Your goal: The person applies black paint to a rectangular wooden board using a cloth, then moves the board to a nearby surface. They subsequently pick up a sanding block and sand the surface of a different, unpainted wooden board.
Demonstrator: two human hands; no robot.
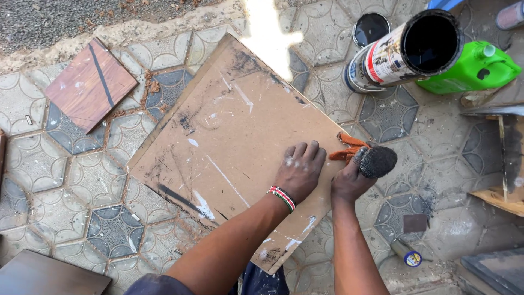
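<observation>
A large brown fibreboard panel (pixel 229 131), scuffed with white and black marks, lies flat on the patterned paving. My left hand (pixel 300 169) presses palm-down on its right edge, fingers together, a beaded band on the wrist. My right hand (pixel 349 180) is just off that edge, closed around an orange rag (pixel 349 150) and a dark, black-coated sponge-like pad (pixel 377 161).
An open tin of black liquid (pixel 406 49) stands at the upper right, with its lid (pixel 371 28) behind and a green plastic jug (pixel 475 68) beside it. A reddish wood offcut (pixel 90 84) lies upper left. Wooden pieces (pixel 505 164) sit right, a small tube (pixel 406 254) lower right.
</observation>
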